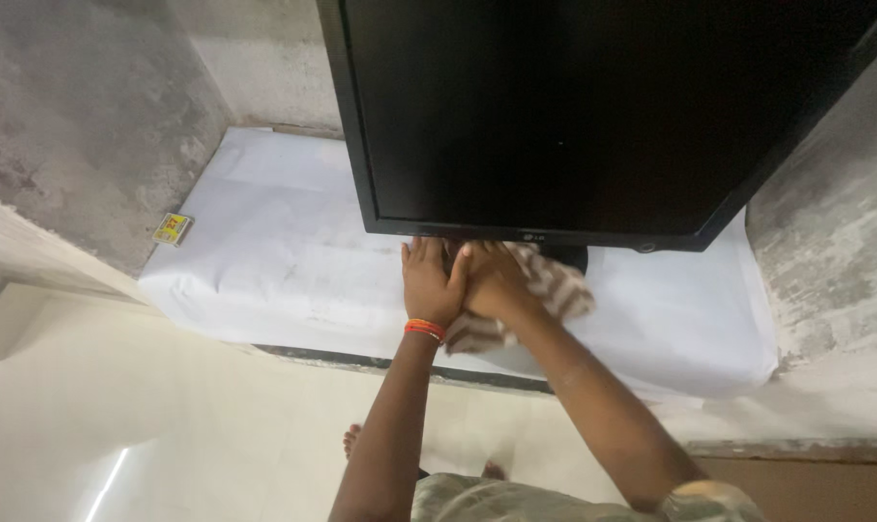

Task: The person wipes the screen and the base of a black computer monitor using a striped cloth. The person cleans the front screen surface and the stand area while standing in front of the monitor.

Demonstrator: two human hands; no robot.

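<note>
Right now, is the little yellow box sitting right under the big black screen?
No, the little yellow box lies far left by the wall, away from the black screen.

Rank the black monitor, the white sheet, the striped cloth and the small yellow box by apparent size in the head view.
1. black monitor, though it is nearest the camera, so its lead is unsure
2. white sheet
3. striped cloth, partly under the right hand
4. small yellow box
</note>
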